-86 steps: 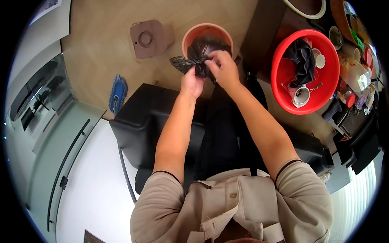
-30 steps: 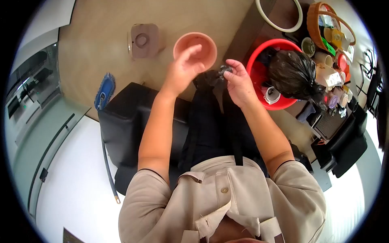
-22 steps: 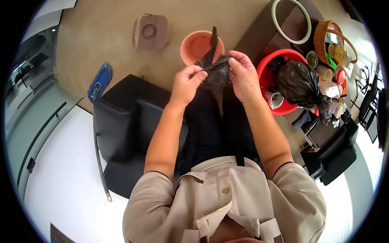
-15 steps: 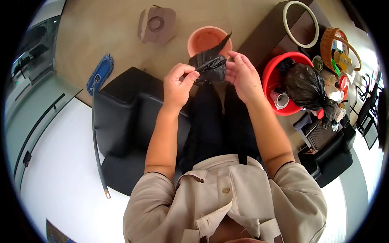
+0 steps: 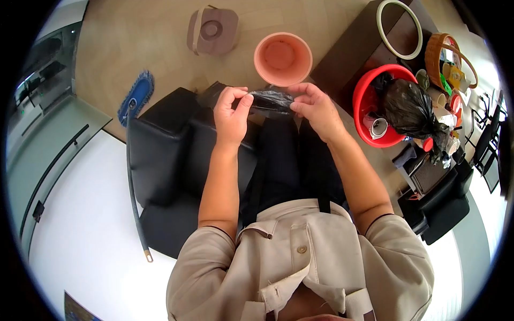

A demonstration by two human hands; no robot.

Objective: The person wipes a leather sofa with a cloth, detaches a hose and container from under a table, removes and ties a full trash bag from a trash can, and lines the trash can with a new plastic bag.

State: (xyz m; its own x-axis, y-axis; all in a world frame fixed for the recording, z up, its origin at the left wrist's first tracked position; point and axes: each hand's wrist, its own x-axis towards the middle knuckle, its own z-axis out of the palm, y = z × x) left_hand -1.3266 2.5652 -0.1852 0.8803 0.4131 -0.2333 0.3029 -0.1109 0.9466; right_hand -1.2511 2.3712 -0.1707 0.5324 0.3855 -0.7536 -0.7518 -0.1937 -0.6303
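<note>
A thin black plastic bag point(image 5: 272, 100) is stretched between my two hands, above my lap. My left hand point(image 5: 232, 113) pinches its left end between thumb and fingers. The right end is pinched in my right hand point(image 5: 317, 111). Just beyond the bag, a pink bin point(image 5: 282, 58) stands upright on the floor with nothing visible inside. To the right, a knotted, filled black bag point(image 5: 409, 109) lies on a red basin point(image 5: 360, 101), beside a white and pink cup point(image 5: 378, 127) and dark cloth.
A brown lidded bin point(image 5: 220, 33) stands on the floor at the upper left. A blue mop point(image 5: 137, 97) lies beside a black chair point(image 5: 160, 144). On the dark table point(image 5: 348, 64) are a white ring point(image 5: 381, 28) and, farther right, a wicker basket point(image 5: 432, 59) among cups and small items.
The filled black bag has gone from the pink bin to the red basin. Both hands now hold another thin black bag, and my right hand has closed on its edge since half a second ago.
</note>
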